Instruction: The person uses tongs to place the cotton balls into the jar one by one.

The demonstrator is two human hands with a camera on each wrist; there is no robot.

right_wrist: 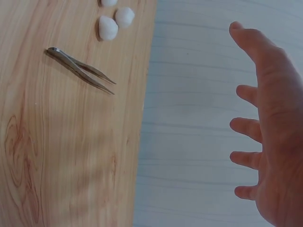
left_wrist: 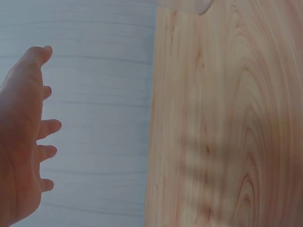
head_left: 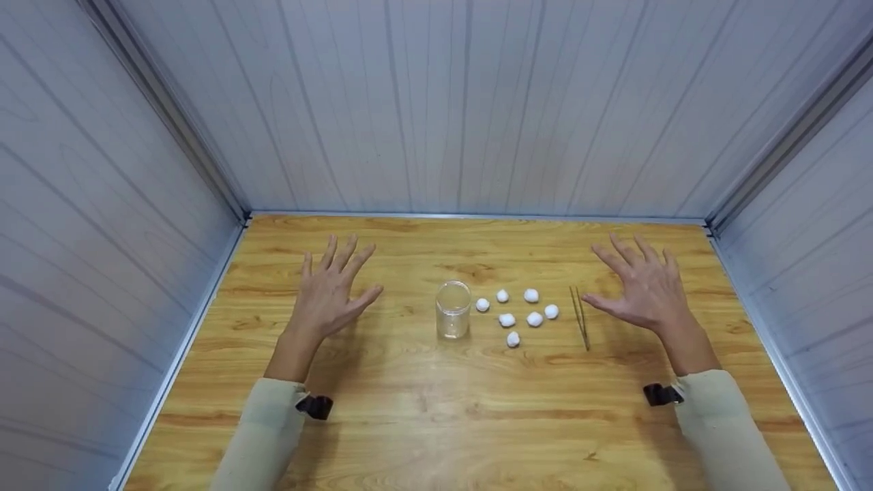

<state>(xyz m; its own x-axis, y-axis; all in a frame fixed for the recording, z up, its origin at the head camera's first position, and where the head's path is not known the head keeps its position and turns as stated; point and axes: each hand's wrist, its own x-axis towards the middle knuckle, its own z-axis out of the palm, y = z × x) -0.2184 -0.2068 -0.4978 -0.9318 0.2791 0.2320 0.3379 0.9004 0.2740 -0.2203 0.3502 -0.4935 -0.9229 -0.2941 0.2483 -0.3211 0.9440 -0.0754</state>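
Observation:
In the head view a clear glass beaker [head_left: 453,320] stands upright near the table's middle. To its right lie several white cotton balls [head_left: 507,320], spread loosely. Metal tweezers [head_left: 581,319] lie farther right, their tips parted and pointing away from the person. My left hand [head_left: 326,294] hovers left of the beaker, fingers spread, touching nothing. Above the table, just right of the tweezers, my right hand [head_left: 642,289] is spread too and holds nothing. The right wrist view shows the tweezers [right_wrist: 80,70] and part of the cotton balls [right_wrist: 108,28].
The wood-grain table [head_left: 436,423] is bounded by a pale panelled wall [head_left: 436,109] at the back and similar walls at left [head_left: 102,239] and right [head_left: 811,225]. Each wrist bears a small black camera mount, the left one [head_left: 315,407] beside the sleeve cuff.

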